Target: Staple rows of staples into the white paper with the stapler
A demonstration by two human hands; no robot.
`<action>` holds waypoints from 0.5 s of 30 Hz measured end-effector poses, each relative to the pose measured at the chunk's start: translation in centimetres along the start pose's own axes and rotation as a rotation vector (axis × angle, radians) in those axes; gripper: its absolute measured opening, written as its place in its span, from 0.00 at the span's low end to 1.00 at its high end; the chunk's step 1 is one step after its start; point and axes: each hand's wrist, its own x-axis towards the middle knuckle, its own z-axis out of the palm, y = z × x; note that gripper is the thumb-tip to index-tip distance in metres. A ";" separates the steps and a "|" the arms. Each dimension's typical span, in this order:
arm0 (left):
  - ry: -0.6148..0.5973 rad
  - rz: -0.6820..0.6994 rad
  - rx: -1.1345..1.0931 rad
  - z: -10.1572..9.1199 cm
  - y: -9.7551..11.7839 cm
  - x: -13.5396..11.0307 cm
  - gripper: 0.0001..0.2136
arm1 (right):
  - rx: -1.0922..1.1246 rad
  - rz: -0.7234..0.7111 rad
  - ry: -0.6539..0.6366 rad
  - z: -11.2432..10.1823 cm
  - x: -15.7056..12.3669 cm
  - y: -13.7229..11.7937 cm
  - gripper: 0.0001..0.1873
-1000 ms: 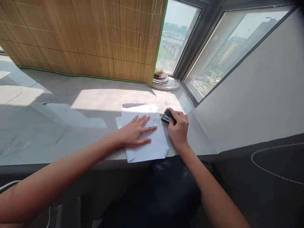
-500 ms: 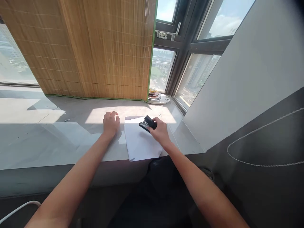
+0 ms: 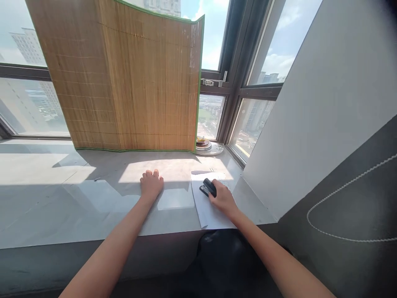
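My right hand (image 3: 223,200) is closed around a black stapler (image 3: 209,187), which it holds low over the right part of some white paper (image 3: 203,211). Whether the stapler touches the sheets I cannot tell. The paper lies flat at the front edge of the pale windowsill (image 3: 173,219), partly under my right hand and forearm. To the left of the paper, my left hand (image 3: 151,185) rests palm down on the sill, fingers apart and a little bent, holding nothing.
A bamboo mat with green edging (image 3: 149,91) stands against the window behind my hands. Stacked plates (image 3: 204,147) sit in the far corner by the dark window frame (image 3: 231,87). A white wall (image 3: 288,124) slopes up on the right, with a beaded cord (image 3: 325,198) hanging beside it.
The view has tilted upward. My right hand, still gripping the stapler, and the paper have shifted right along the sill, widening the gap to my left hand.
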 end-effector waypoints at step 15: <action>-0.026 -0.015 -0.037 0.2 -0.1 0.1 0.13 | 0.004 -0.170 -0.173 0.4 9.8 5.9 0.13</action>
